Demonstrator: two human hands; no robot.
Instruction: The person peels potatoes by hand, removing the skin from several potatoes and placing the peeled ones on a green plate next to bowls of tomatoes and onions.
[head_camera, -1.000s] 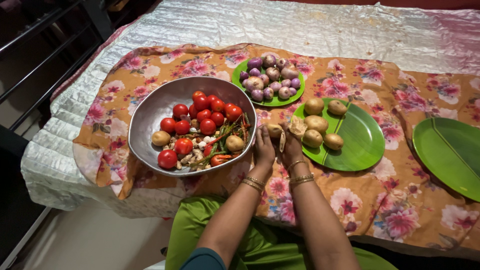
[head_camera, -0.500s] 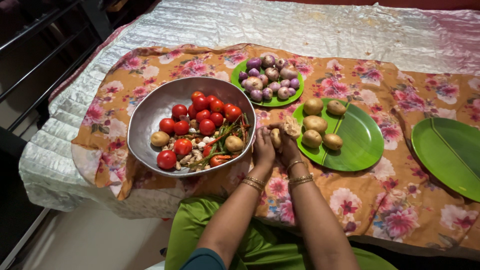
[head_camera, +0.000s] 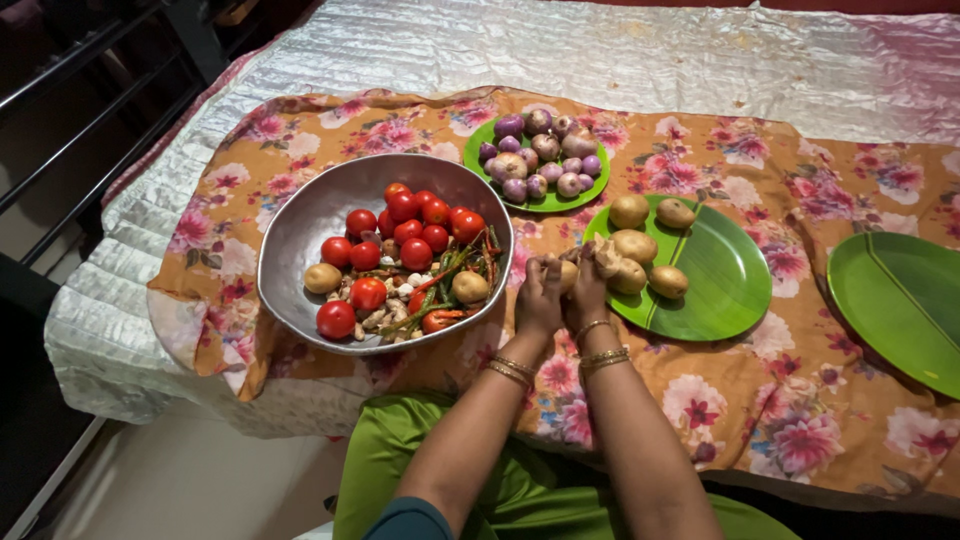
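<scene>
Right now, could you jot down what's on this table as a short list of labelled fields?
Left hand: left hand closed around a potato, together with the other hand
Right hand: right hand on the same potato, at the plate's edge
Metal bowl: metal bowl with red tomatoes, two potatoes, chillies and garlic
Small green plate: small green plate heaped with purple onions
Middle green plate: middle green plate with five potatoes
Far right plate: green plate, nothing on it
Cover: floral cloth

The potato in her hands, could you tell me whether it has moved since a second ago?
Yes. The potato, held by both hands, has shifted slightly right, toward the green plate of potatoes and away from the metal bowl.
</scene>
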